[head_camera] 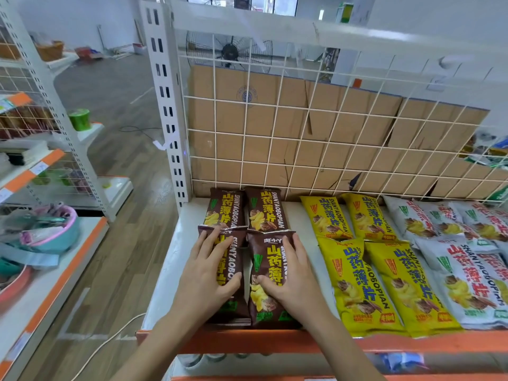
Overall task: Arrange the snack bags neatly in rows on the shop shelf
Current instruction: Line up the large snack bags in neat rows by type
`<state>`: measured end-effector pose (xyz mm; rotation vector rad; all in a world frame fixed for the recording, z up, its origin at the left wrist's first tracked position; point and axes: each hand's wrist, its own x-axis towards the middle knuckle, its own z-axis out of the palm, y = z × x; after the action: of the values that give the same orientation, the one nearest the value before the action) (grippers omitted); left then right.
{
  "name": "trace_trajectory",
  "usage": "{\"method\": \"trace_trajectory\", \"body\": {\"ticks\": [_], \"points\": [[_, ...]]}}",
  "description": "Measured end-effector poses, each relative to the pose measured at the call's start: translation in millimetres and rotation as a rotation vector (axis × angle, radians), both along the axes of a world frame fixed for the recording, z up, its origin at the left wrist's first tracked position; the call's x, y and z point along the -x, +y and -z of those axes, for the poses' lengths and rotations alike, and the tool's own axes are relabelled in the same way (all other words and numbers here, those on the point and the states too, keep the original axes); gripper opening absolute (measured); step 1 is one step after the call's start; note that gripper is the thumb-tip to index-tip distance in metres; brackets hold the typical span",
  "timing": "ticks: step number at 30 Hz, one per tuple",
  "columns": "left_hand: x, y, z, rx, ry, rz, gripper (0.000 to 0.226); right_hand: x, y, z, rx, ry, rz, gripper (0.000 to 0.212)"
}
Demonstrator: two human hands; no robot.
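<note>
**Head camera: both hands on brown SHANYAOBOPIAN bags**

On the shelf [170, 257], the left hand [206, 273] presses flat on the front-left brown bag [235, 254], fingers spread. The right hand [294, 276] lies on the front-right brown bag [268, 259], fingers straight, thumb across its face. Back brown bags [265, 209] touch them. Yellow bags [357, 284] and white bags [467, 284] carry the same lettering.

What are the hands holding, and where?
Neither grips: left hand presses the left front brown bag's face, right hand the right front brown bag's side.
</note>
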<state>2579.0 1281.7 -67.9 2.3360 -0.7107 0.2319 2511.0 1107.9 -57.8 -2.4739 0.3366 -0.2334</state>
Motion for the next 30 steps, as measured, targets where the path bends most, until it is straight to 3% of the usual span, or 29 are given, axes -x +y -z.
{"method": "trace_trajectory", "body": {"ticks": [5, 12, 17, 19, 21, 24, 27, 30], "points": [[4.4, 5.2, 1.5, -0.064, -0.170, 0.114, 0.062, 1.1, 0.1, 0.4, 0.005, -0.005, 0.005, 0.100], [5.7, 19.6, 7.6, -0.352, -0.236, 0.240, 0.082, 0.1, -1.0, 2.2, 0.009, -0.017, -0.008, 0.098], [10.4, 19.9, 3.6, -0.379, -0.254, 0.271, 0.080, 2.7, -1.2, 2.8, -0.020, -0.022, -0.036, 0.104], [7.4, 21.2, -0.5, -0.289, -0.184, 0.301, 0.082, 2.0, -4.2, -0.4, -0.097, -0.047, -0.014, 0.108], [0.3, 19.2, -8.5, -0.121, -0.002, 0.302, 0.082, -2.6, -10.4, -4.3, -0.177, -0.090, 0.051, 0.104], [-19.4, 12.3, -18.4, 0.228, 0.093, 0.106, 0.067, -16.6, -18.9, -4.4, -0.314, -0.135, 0.126, 0.085], [-37.1, 2.2, -31.5, 0.478, 0.432, -0.089, 0.058, -29.8, -20.2, -4.5, -0.425, -0.080, 0.153, 0.084], [-47.1, -7.3, -27.8, 0.615, 0.649, -0.093, 0.054, -35.1, -15.7, -5.4, -0.468, -0.054, 0.179, 0.078]]}}
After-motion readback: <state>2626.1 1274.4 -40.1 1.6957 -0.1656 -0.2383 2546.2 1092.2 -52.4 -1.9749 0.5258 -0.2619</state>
